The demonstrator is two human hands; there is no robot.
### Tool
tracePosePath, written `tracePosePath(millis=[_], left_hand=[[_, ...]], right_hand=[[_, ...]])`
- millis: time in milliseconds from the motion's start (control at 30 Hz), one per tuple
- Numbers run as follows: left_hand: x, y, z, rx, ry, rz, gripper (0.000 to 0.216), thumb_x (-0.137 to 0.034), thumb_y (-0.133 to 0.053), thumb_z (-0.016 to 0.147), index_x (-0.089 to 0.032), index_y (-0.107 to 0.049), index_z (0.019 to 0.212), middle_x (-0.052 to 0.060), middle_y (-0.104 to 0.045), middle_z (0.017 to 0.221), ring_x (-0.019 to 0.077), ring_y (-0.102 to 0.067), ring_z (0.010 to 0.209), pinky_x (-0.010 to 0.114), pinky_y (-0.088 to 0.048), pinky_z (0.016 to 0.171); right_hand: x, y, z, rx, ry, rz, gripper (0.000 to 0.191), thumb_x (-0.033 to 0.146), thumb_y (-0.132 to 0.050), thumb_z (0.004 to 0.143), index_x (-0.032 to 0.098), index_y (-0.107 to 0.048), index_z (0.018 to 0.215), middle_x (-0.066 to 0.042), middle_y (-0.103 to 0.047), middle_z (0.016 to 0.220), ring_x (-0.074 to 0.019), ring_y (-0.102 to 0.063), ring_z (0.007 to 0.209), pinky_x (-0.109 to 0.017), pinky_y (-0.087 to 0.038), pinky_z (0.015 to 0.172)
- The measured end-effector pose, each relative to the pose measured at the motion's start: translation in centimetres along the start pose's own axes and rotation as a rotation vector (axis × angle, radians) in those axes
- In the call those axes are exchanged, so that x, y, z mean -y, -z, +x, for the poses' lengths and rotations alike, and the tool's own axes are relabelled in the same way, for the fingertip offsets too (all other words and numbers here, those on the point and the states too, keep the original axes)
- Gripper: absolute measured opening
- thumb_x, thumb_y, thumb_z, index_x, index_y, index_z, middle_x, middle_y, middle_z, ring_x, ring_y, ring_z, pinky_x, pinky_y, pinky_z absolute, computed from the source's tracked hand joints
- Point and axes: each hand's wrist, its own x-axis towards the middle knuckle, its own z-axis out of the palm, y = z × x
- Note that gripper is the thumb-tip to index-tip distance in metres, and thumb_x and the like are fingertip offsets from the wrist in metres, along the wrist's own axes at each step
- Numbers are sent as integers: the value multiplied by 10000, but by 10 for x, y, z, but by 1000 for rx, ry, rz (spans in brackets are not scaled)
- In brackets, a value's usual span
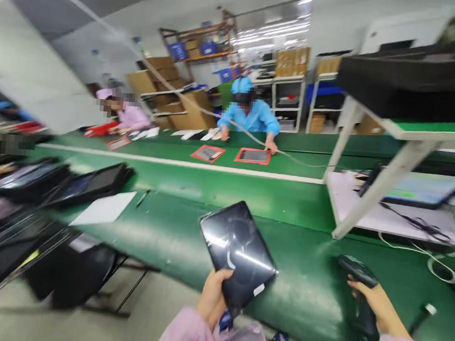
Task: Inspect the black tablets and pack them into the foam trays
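My left hand (212, 295) grips the near corner of a dark tablet (236, 255) wrapped in glossy film, holding it tilted above the green bench edge. A small white sticker sits on the tablet's lower right corner. My right hand (378, 306) is closed around the handle of a black handheld scanner (355, 272), whose head points toward the tablet. Both my sleeves are pink.
The green work surface (207, 221) carries a white sheet (104, 208), a pen and stacked dark tablets (88, 183) on the left. A white frame with a monitor (426, 189) stands right. Across the conveyor, a person in blue (251, 114) handles red-cased tablets (252, 155).
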Motion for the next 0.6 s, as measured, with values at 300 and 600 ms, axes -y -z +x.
tracePosePath(millis=[300,600], left_hand=[[20,-26,-27,-56,-198,-108,240,-75,-554,429,-157,-528,653,-24,-576,555,160,-567,509,323,-486,595],[33,-42,-34,0,-244,-75,256,-76,-561,407,-170,-498,636,-40,-566,588,143,-557,543,279,-452,568]], right_hand=[[23,-50,-131,457,360,178,625,402,-654,655,168,-538,1223,-81,-691,885,-264,-664,772,-348,-558,679],[48,-26,-157,271,434,137,551,419,-547,743,163,-504,1228,-109,-605,1170,-255,-571,1075,-335,-455,929]])
